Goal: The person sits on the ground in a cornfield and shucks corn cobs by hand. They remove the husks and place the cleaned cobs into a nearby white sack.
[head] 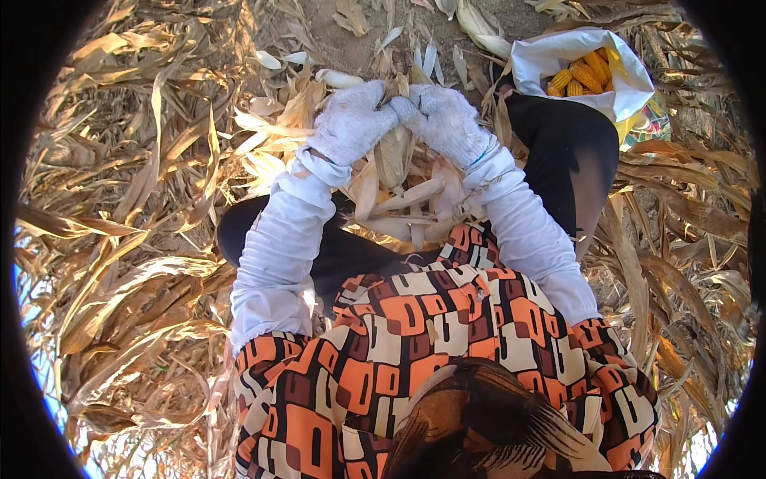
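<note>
Both my hands wear white knitted gloves and meet above my lap. My left hand (357, 123) and my right hand (446, 123) grip the upper part of an ear of corn in its dry husk (393, 157), thumbs close together at its middle. The husked ear's lower end points down towards me. Whether any kernels are bared under the fingers is hidden. Loose pale husks (413, 197) lie below the ear, between my legs, and more husks (269, 129) lie beside my left hand.
At the upper right, beyond my bent right knee (565, 143), an open white sack (634, 90) holds several bare yellow corn cobs (583, 75). Dry corn leaves and stalks (149, 263) cover the ground around me. Bare soil (335, 42) shows ahead of my hands.
</note>
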{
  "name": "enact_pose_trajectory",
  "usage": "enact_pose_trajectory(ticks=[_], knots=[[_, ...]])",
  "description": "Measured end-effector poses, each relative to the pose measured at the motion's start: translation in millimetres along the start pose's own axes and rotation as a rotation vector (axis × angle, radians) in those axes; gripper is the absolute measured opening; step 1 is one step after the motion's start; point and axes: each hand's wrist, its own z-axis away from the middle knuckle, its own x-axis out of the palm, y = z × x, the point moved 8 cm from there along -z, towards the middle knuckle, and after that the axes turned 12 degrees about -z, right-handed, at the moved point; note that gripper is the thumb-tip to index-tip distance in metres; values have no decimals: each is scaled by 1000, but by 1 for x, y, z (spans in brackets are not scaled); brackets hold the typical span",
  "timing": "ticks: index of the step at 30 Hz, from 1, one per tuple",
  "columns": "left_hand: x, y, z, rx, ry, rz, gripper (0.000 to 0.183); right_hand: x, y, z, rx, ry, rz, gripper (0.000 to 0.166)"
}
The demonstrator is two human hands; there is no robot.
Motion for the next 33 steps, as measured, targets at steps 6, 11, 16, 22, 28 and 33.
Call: enact_pose_trajectory(ticks=[6,11,16,22,28,33], knots=[[13,-60,-32,-94,226,142,34,-7,-38,7,-239,147,106,41],[0,-33,-20,162,396,695,28,-6,72,9,435,531,-770,34],[8,10,5,292,264,541,28,22,97,8,494,676,-1647,32],[7,13,24,297,45,410,18,-13,109,8,541,923,-1696,27],[27,-8,29,268,-233,-1,35,-22,104,3,443,884,-1597,25],[17,-15,28,163,-196,539,61,-44,97,-4,242,775,-1128,26]])
